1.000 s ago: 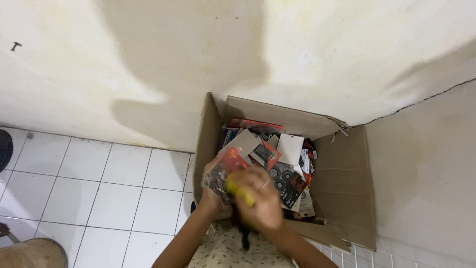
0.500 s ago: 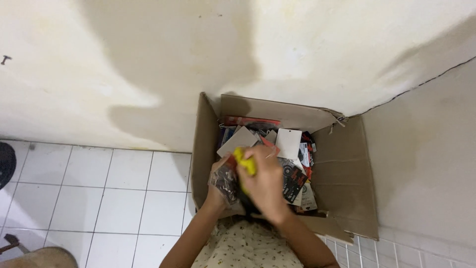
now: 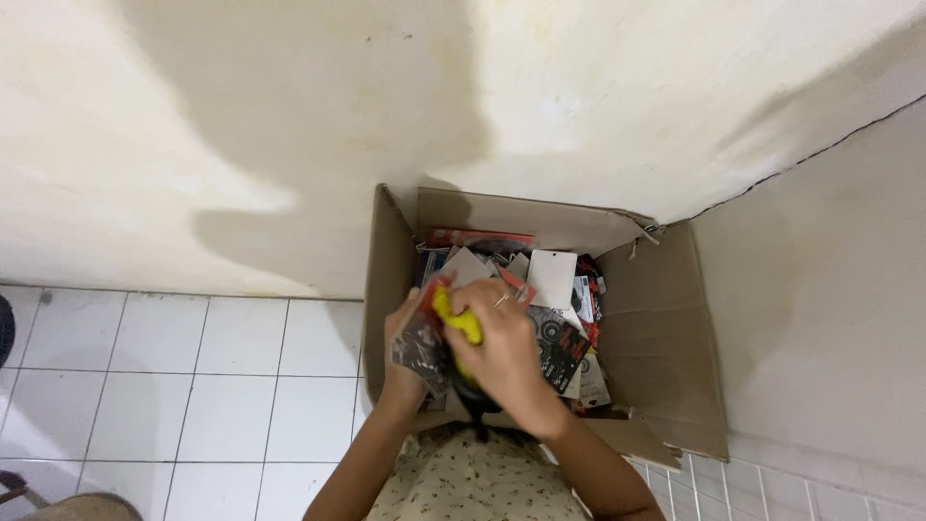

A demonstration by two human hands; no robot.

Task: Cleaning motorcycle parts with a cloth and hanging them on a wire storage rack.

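Over the cardboard box (image 3: 666, 328), yellow tool (image 3: 457, 323) gripped by right hand (image 3: 506, 349), packet (image 3: 422, 342) by left hand (image 3: 403, 352).

Your left hand (image 3: 410, 352) grips a dark printed packet (image 3: 422, 340) at the near left edge of the open cardboard box (image 3: 666, 328), while your right hand (image 3: 506, 347) closes round a yellow tool (image 3: 456, 321) held against that packet. The box stands on the white tiled floor (image 3: 174, 386) against the wall, crammed with loose cards and packets (image 3: 559, 309).
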